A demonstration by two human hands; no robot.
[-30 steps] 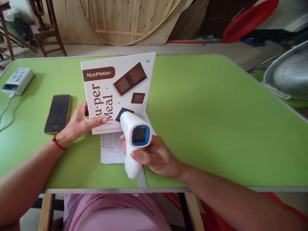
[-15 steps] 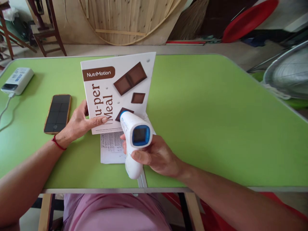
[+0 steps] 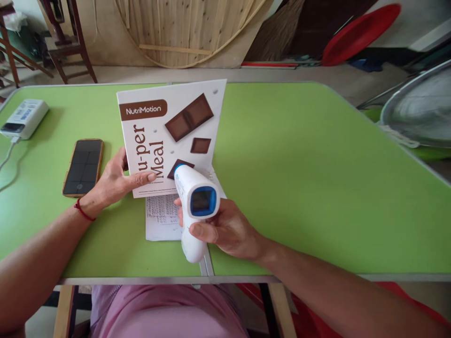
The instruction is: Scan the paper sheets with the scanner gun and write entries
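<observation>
White plastic with a blue-rimmed screen, the handheld thermometer gun [image 3: 195,206] sits in the right hand [image 3: 225,230], whose fingers [image 3: 199,230] are wrapped tight around its grip, thumb across the near side. Its nose points forward and down at the lower part of the white pouch [image 3: 172,136], close to the printed chocolate square, though whether it touches the pouch cannot be told. The left hand [image 3: 114,180] holds the pouch upright on the green counter [image 3: 299,178], fingers closed on its left edge with the index finger laid across the front by the brown lettering. A printed paper sheet [image 3: 160,218] lies flat on the counter just under the pouch and the gun. So the pouch is stood up and the gun is aimed; the screen looks dark, and no reading can be made out. Left of the hands lie a dark phone [image 3: 83,166] and, farther off, a white power bank [image 3: 23,117] with a cable.
</observation>
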